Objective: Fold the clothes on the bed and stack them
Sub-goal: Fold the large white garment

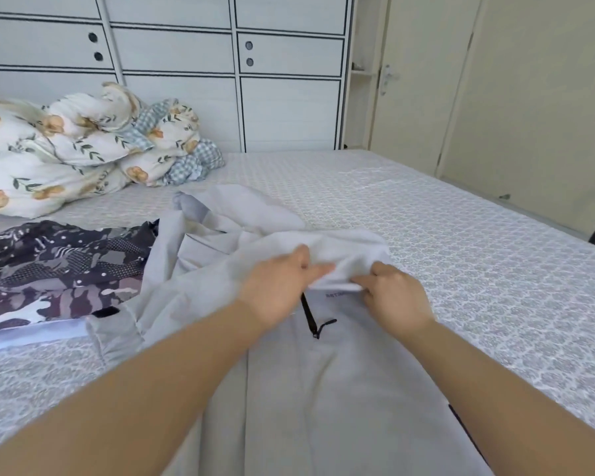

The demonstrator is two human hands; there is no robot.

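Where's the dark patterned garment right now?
In the head view, the dark patterned garment lies on the bed at the left, in front of the floral duvet, its right edge against the light grey jacket.

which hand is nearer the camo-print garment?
Left. The left hand grips the light grey jacket's folded fabric just right of the camo-print garment; the right hand pinches the same fold farther right.

A bed (461,235) with a grey patterned cover; behind it a white panelled cabinet wall (220,63) — right of that, a cream door (423,80).
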